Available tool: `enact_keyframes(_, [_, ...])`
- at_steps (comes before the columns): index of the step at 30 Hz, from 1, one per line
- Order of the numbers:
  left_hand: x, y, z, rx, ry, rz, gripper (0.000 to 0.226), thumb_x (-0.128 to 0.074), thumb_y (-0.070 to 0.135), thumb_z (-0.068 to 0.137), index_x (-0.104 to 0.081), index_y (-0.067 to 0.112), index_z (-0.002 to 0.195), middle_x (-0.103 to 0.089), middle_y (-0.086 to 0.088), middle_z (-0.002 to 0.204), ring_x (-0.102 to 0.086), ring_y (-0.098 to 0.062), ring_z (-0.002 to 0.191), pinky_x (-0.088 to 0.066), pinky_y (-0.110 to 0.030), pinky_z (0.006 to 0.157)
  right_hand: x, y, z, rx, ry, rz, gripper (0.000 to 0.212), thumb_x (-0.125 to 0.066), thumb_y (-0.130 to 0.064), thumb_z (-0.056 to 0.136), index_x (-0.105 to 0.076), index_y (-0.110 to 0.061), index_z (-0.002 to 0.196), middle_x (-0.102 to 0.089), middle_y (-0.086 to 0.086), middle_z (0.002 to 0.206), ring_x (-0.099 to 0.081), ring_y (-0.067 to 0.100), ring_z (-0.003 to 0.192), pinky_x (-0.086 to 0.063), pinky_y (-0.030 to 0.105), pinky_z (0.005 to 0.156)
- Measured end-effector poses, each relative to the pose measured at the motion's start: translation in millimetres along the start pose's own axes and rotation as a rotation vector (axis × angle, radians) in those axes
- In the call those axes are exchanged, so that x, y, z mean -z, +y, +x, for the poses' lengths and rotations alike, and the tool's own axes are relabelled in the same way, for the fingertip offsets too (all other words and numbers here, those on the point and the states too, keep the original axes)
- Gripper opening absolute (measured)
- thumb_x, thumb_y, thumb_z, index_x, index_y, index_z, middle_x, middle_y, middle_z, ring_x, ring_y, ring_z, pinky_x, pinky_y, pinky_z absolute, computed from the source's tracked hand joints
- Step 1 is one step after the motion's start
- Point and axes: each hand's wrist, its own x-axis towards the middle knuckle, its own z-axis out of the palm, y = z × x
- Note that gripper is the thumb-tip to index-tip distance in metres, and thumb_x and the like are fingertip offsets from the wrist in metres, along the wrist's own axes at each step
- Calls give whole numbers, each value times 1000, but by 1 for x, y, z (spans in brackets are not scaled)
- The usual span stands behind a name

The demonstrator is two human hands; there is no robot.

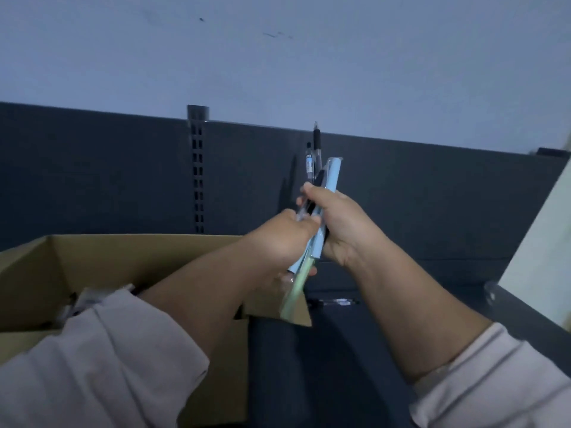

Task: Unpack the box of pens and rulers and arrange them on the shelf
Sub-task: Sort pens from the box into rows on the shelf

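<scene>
Pale sleeves (102,359) up front, left hand (287,239) and right hand (343,223) both gripping an upright bundle of pens and rulers (332,174), just over the open cardboard box (123,257), dark shelf (309,366) beneath, lone pen (335,302) lying there

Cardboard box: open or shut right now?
Open: the cardboard box has its flaps spread, and loose items show inside.

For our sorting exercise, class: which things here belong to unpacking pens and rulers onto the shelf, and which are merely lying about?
Job: bundle of pens and rulers, gripped by left hand and right hand; cardboard box; shelf; loose pen on it.
Just there: wall; slotted upright; pale panel at right.
</scene>
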Motion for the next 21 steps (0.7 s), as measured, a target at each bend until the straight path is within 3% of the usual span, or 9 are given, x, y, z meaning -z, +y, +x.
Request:
enact_keyframes(6, [-116,5,35,32,86,-23,33,-40,48,96,-51,20,111,-62,-6,87,-63,-16,61,-49,-24,48,113,-14,8,-101,58,76,17,-60,-18,93,-58,-8,106,-64,4,75,-61,14,64,-54,26,55])
enact_keyframes(12, [-193,-13,58,216,167,-144,41,-38,53,96,-60,18,98,-63,-10,85,-56,-19,61,-42,-23,51,199,5,10,-329,84,88,11,-64,-17,89,-63,-8,96,-71,9,78,-69,21,70,-54,35,63])
enact_keyframes(15, [-210,-28,67,301,105,-184,32,-42,48,98,-57,20,94,-58,-6,78,-53,-17,62,-40,-24,54,230,21,11,-412,66,128,6,-61,-13,91,-62,-7,87,-66,4,65,-66,18,57,-55,30,54])
enact_keyframes(17, [-216,-41,73,326,65,-159,33,-42,48,98,-57,19,103,-59,-5,79,-52,-17,62,-40,-25,55,243,34,12,-448,74,145,10,-61,-12,91,-62,-6,84,-65,5,61,-66,18,52,-55,29,50])
enact_keyframes(19, [-220,-56,79,344,47,-124,33,-39,47,99,-55,21,110,-60,-5,83,-54,-17,65,-42,-27,56,250,48,11,-485,78,143,11,-60,-13,91,-63,-2,93,-68,10,68,-68,21,59,-56,32,53])
enact_keyframes(21, [-224,-69,84,351,38,-102,30,-37,46,100,-52,25,115,-63,-5,89,-57,-18,68,-43,-27,56,255,63,10,-533,100,135,26,-60,-15,91,-59,0,112,-70,17,87,-70,26,71,-55,35,58])
